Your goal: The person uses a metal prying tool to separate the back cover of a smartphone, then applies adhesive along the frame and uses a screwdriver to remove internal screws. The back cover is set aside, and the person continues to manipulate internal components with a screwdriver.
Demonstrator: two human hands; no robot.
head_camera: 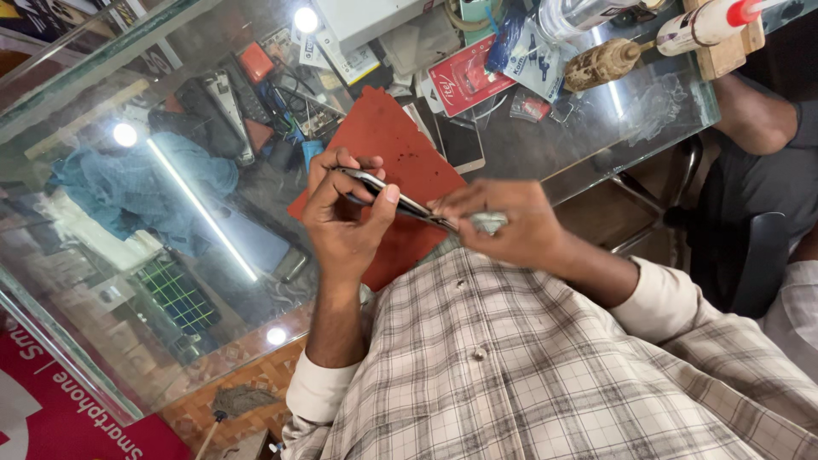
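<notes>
Holding a slim dark phone [388, 194] edge-on above my lap, both hands closed on it: left hand [345, 213] wraps the far end, thumb pressed on the upper edge, fingers curled over the top; right hand [511, 226] pinches the near end, where something pale and crumpled, maybe a cloth or film [487, 222], sits under the fingers — can't tell which. My read: I'm working along the phone's edge, wiping or prying at the seam; the next move calls for a steady left grip while the right fingers slide along the rim, light pressure so the thin body doesn't flex. Phone is off the counter, held in air just over the red mat [392, 140]. Count, near to far: one phone in hand, one red mat on the glass counter [596, 136], one more flat phone [460, 143] lying at the mat's far edge, one red carded packet [464, 81] beyond it, one brown bottle [601, 64] lying on its side and one white bottle with a red cap [707, 24] at the far corner. Loose tools and cables [256, 102] are piled left of the mat, too jumbled to count. Another person's arm [750, 115] rests at the counter's right end.
</notes>
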